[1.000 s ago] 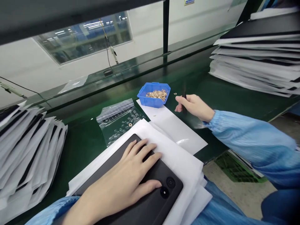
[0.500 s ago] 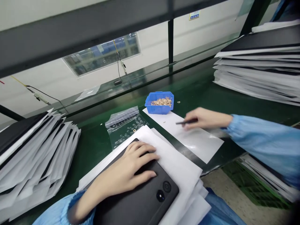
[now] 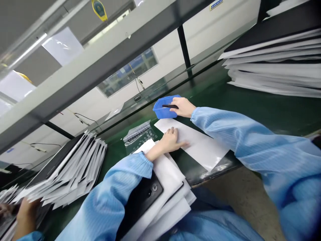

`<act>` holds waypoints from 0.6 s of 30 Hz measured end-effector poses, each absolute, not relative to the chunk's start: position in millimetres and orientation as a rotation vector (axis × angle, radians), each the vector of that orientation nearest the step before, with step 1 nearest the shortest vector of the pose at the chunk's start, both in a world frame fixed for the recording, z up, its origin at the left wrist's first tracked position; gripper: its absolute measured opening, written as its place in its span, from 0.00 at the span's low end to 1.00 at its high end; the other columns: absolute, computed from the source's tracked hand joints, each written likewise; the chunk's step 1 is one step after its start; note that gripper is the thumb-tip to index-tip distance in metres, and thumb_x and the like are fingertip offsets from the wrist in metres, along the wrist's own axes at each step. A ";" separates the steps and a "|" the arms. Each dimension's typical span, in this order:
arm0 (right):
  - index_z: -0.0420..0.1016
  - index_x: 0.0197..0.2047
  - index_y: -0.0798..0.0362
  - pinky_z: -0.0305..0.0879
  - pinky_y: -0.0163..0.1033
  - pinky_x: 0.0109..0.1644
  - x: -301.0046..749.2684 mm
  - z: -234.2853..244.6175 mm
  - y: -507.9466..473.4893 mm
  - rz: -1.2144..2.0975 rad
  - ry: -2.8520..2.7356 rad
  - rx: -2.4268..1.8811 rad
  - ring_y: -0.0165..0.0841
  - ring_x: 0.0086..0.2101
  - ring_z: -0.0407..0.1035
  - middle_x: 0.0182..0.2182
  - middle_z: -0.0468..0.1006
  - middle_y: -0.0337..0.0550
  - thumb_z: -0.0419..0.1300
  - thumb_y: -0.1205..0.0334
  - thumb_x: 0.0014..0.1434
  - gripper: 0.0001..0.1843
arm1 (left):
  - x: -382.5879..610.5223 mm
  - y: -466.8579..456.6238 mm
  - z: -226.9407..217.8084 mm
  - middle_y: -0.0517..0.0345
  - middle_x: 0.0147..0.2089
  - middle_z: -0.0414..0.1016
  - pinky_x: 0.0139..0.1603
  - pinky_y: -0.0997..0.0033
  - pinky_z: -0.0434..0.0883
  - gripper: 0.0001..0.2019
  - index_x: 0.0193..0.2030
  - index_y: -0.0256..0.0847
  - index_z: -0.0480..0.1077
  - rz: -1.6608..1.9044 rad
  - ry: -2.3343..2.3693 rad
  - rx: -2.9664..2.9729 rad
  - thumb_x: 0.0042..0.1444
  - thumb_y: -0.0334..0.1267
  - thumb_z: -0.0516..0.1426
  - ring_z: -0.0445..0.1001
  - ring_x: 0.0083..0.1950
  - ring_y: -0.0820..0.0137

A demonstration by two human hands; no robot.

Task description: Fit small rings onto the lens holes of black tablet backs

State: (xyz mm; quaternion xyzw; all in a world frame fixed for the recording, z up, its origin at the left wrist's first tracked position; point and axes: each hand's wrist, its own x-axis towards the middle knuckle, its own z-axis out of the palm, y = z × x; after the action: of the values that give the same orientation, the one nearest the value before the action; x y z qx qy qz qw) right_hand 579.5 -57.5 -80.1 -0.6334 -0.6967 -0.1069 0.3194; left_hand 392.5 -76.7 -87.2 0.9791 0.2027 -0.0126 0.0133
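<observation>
My right hand holds black tweezers over a blue plastic bin, and the hand hides the bin's contents. My left hand lies flat, fingers apart, on a white sheet. Behind it is a clear zip bag of small parts. A black device with round camera lenses rests on white sheets, partly hidden by my left sleeve. At the lower left, a co-worker's hand touches a stack of white-wrapped black panels.
A second wrapped stack stands at the right of the green workbench. A grey overhead shelf beam crosses above the bench. Beyond the bench stand a glass partition and a dark upright post.
The view has rolled and shifted. My left hand has moved off the black device onto the white sheet. My right hand has moved the tweezers over the bin. A co-worker's hand has appeared.
</observation>
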 end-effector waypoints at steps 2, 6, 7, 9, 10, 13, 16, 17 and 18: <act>0.74 0.50 0.59 0.60 0.39 0.44 588.1 -71.6 -60.9 -0.311 -1.761 -1.656 0.40 0.43 0.68 0.45 0.72 0.52 0.54 0.61 0.60 0.17 | 404.6 -76.6 -92.1 0.49 0.56 0.66 0.51 0.53 0.69 0.18 0.54 0.39 0.65 -0.078 0.664 3.075 0.62 0.45 0.54 0.69 0.52 0.61; 0.75 0.48 0.58 0.61 0.40 0.41 595.7 -65.9 -64.9 -0.315 -1.685 -1.621 0.40 0.41 0.69 0.46 0.71 0.52 0.55 0.62 0.59 0.16 | 407.2 -85.0 -88.7 0.50 0.53 0.68 0.49 0.58 0.71 0.14 0.52 0.40 0.67 -0.125 0.678 3.112 0.63 0.43 0.52 0.71 0.50 0.64; 0.75 0.46 0.58 0.61 0.40 0.41 596.0 -66.8 -65.6 -0.307 -1.682 -1.609 0.40 0.41 0.69 0.45 0.72 0.52 0.56 0.62 0.58 0.15 | 406.1 -88.1 -86.0 0.51 0.52 0.69 0.48 0.60 0.71 0.13 0.51 0.40 0.67 -0.135 0.682 3.115 0.64 0.43 0.52 0.71 0.49 0.65; 0.76 0.45 0.58 0.61 0.40 0.41 596.0 -69.8 -66.2 -0.285 -1.685 -1.582 0.39 0.40 0.69 0.45 0.72 0.52 0.57 0.63 0.58 0.13 | 402.8 -93.8 -76.9 0.52 0.48 0.71 0.45 0.62 0.72 0.12 0.49 0.39 0.68 -0.131 0.699 3.113 0.64 0.42 0.52 0.73 0.45 0.67; 0.76 0.44 0.57 0.62 0.40 0.42 595.8 -71.6 -65.9 -0.270 -1.686 -1.568 0.39 0.40 0.69 0.45 0.72 0.52 0.57 0.64 0.58 0.12 | 400.1 -95.9 -69.4 0.53 0.47 0.72 0.44 0.63 0.73 0.11 0.48 0.38 0.69 -0.111 0.709 3.109 0.63 0.41 0.53 0.73 0.44 0.68; 0.74 0.45 0.56 0.64 0.41 0.45 593.0 -76.7 -60.9 -0.206 -1.685 -1.520 0.37 0.41 0.69 0.46 0.72 0.49 0.59 0.63 0.58 0.12 | 379.8 -97.3 -31.9 0.54 0.47 0.72 0.45 0.63 0.72 0.13 0.47 0.37 0.70 0.082 0.768 3.094 0.65 0.42 0.50 0.73 0.45 0.67; 0.72 0.44 0.57 0.66 0.44 0.46 586.9 -85.2 -49.3 -0.081 -1.663 -1.449 0.33 0.41 0.69 0.45 0.73 0.46 0.57 0.59 0.61 0.12 | 324.7 -96.4 19.3 0.54 0.48 0.72 0.48 0.61 0.71 0.15 0.49 0.37 0.69 0.469 1.031 3.047 0.66 0.42 0.48 0.73 0.48 0.65; 0.73 0.42 0.59 0.67 0.42 0.45 587.3 -90.3 -44.9 -0.016 -1.651 -1.418 0.31 0.40 0.70 0.42 0.73 0.45 0.54 0.58 0.63 0.13 | 296.6 -99.0 35.0 0.55 0.47 0.72 0.49 0.60 0.70 0.16 0.50 0.34 0.69 0.622 1.182 3.011 0.66 0.43 0.48 0.72 0.49 0.63; 0.73 0.41 0.61 0.67 0.38 0.43 591.5 -97.1 -40.0 0.062 -1.639 -1.378 0.29 0.39 0.70 0.41 0.74 0.45 0.51 0.58 0.65 0.15 | 264.1 -105.0 48.1 0.54 0.48 0.72 0.49 0.60 0.70 0.15 0.51 0.34 0.68 0.778 1.363 2.957 0.65 0.43 0.50 0.72 0.49 0.65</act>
State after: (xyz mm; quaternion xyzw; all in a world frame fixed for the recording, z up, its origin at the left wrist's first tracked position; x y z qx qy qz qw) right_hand 591.5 -40.0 -97.1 -0.5648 -0.6714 0.0256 0.4792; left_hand 264.1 -105.0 48.1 0.8786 0.4050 0.2311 -0.1027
